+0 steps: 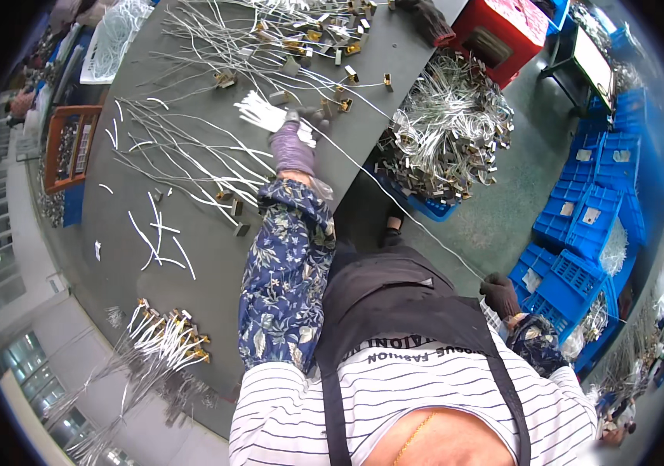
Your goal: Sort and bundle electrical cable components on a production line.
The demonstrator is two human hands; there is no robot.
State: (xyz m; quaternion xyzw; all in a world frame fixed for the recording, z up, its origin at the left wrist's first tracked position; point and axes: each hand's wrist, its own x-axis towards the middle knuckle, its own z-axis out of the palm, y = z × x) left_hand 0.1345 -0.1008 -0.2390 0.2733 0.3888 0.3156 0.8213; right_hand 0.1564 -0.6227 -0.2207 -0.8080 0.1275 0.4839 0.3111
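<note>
My left hand [293,147], in a purple glove with dark fingertips, is closed over the grey table. A bundle of short white tubes [260,113] sticks out of its grip. From its fingers a thin white wire [413,220] runs slantwise across my body to my right hand [500,294]. That hand, in a brown glove, is closed on the wire's far end, out at my right side. Small metal-cased connectors [326,109] lie at the left fingertips; whether one is gripped there I cannot tell.
Wires with connectors [293,46] spread over the table [215,311]. Loose white tubes [157,233] and a sleeved wire bundle [169,338] lie left. A heaped wire pile [448,128] fills a blue crate, beside a red stool [499,35]. Blue crates [573,233] stand right.
</note>
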